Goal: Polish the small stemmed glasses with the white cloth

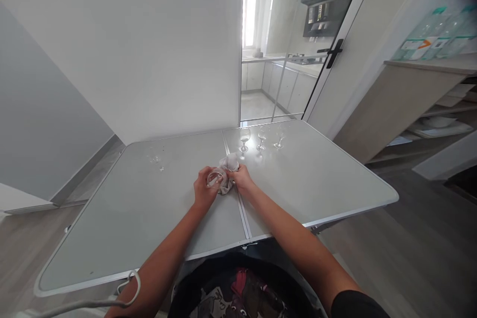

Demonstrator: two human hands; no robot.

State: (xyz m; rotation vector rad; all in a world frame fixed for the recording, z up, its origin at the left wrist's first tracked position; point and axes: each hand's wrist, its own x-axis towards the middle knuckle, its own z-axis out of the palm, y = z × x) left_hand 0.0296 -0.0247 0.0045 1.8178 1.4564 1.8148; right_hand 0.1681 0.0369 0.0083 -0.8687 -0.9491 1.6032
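Observation:
My left hand (205, 184) is wrapped around a clear wine glass (216, 179), its round opening tilted toward me. In my right hand (241, 177), just beside it, is a crumpled whitish cloth (229, 162) that touches the glass. The glass's stem and foot are hidden by the cloth and fingers. Past my hands, three stemmed glasses stand upright in a row: a left one (244, 138), a middle one (261, 137) and a right one (279, 138).
Beneath everything is a pale folding table (141, 228) with a metal-edged centre seam. Something small and transparent (154, 159) lies on its left half, too faint to make out. A glass door (290, 49) stands behind, and shelves with water bottles (425, 35) are at right.

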